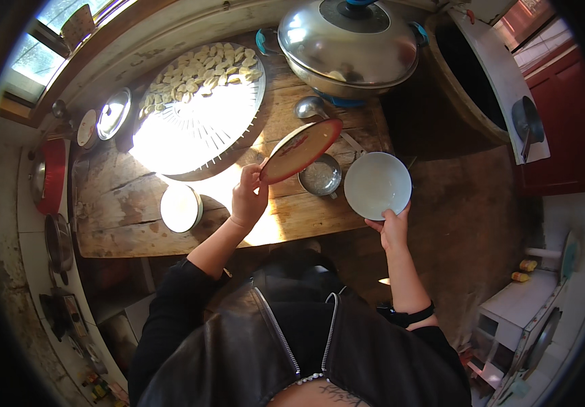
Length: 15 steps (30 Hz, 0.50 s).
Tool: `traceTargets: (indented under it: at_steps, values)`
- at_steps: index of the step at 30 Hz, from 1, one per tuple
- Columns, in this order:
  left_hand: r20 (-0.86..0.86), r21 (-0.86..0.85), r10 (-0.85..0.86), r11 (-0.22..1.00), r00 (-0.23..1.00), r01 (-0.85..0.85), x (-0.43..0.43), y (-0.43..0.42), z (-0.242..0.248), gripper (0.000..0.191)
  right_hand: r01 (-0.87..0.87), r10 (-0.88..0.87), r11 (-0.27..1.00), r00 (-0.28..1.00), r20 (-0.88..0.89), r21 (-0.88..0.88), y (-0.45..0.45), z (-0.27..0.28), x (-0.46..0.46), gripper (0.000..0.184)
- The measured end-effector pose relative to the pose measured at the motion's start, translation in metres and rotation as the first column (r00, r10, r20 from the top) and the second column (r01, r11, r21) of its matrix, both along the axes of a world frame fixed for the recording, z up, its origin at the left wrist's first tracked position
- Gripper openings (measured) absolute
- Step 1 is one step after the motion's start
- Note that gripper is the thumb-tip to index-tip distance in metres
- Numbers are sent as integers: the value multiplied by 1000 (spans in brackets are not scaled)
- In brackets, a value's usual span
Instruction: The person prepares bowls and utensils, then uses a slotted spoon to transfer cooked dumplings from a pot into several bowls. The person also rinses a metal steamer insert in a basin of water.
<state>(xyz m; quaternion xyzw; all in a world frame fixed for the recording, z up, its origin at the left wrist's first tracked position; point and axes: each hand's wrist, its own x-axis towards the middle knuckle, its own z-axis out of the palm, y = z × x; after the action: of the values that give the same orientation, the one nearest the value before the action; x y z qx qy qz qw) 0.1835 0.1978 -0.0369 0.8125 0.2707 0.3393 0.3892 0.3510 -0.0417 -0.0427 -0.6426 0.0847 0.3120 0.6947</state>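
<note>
My left hand (250, 197) grips the rim of a red-edged plate or lid (300, 152), which is tilted up above the wooden table (119, 224). In my right hand (394, 226) is a white bowl (378, 184), held by its near rim beyond the table's right part; its inside faces me and shows no food. Between the two, a small metal cup or pot (321, 175) stands on the table, partly behind the plate. A metal ladle (311, 107) lies behind the plate, its handle partly covered. Left of my left hand stands a white bowl or cup (180, 208), brightly sunlit.
A round slatted tray (196, 137) carries many dumplings (203, 68) at the back left. Behind the table's right side is a large lidded steel pot (348, 51). A metal lid (114, 114) and a small bowl (87, 129) sit at the left. A big vat (455, 96) stands far right.
</note>
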Motion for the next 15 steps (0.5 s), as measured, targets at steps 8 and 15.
traceTargets:
  at_steps: [8, 15]
  values:
    - [261, -399, 37, 914, 965, 73, -23, 15, -29, 24, -257, 280, 959, 924, -262, 120, 2, 4, -59, 66]
    - [230, -587, 271, 804, 935, -89, -104, 45, -74, 29, -476, 453, 880, 834, -316, 6, 56, -51, -122, 70]
